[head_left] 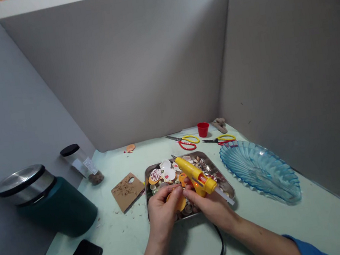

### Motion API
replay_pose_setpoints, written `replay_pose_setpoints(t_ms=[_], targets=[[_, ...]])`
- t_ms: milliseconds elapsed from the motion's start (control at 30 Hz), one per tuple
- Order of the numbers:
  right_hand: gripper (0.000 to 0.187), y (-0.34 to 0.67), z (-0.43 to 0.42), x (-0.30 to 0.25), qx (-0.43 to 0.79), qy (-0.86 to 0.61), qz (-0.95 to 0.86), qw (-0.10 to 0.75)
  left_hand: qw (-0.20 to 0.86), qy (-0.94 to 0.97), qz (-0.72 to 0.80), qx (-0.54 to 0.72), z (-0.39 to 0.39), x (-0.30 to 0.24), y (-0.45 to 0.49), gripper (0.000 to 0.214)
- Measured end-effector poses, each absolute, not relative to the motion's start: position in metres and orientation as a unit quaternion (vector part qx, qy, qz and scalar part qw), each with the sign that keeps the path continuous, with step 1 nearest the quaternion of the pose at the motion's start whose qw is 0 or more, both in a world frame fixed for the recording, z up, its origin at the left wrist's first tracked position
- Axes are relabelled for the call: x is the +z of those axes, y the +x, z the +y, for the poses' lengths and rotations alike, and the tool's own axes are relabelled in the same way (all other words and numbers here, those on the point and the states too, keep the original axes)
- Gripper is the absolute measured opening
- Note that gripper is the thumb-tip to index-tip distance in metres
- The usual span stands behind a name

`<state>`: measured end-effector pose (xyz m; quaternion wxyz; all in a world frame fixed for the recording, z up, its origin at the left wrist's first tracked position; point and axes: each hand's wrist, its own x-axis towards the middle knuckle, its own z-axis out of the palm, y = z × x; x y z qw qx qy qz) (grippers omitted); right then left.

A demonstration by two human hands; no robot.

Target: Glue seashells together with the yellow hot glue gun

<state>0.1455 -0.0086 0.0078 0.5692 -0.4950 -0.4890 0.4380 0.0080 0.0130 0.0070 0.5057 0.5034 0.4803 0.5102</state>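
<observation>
Desk (124,249): we had a bare strip along our own side. Blue dish (259,169): close on our right, ruffled rim toward us, so little sideways room. Metal tray (226,184): just left of it, crowded with shells and scraps, near rim under our wrists; looser space on its left. Our right hand (213,208) was curled closed, apparently round the grip of the yellow glue gun (192,171) (small light glowing, nozzle pointed away). Our left hand (162,207) pinched an orange piece (181,203) above the tray. We judged the step as fingertip handling of that piece; the next move called for fingers clear of the nozzle.
</observation>
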Motion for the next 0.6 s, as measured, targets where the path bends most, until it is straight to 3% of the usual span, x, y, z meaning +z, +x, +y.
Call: replay_pose_setpoints(t_ms=[333,600], targets=[[0.024,0.145,-0.001,-0.002,0.423,-0.487,-0.480,0.594,0.584,0.453,0.429,0.520,0.014,0.007,0.009,0.037],[0.027,0.144,-0.001,-0.005,0.442,-0.474,-0.458,0.608,0.628,0.469,0.404,0.472,0.013,0.006,0.006,0.042]])
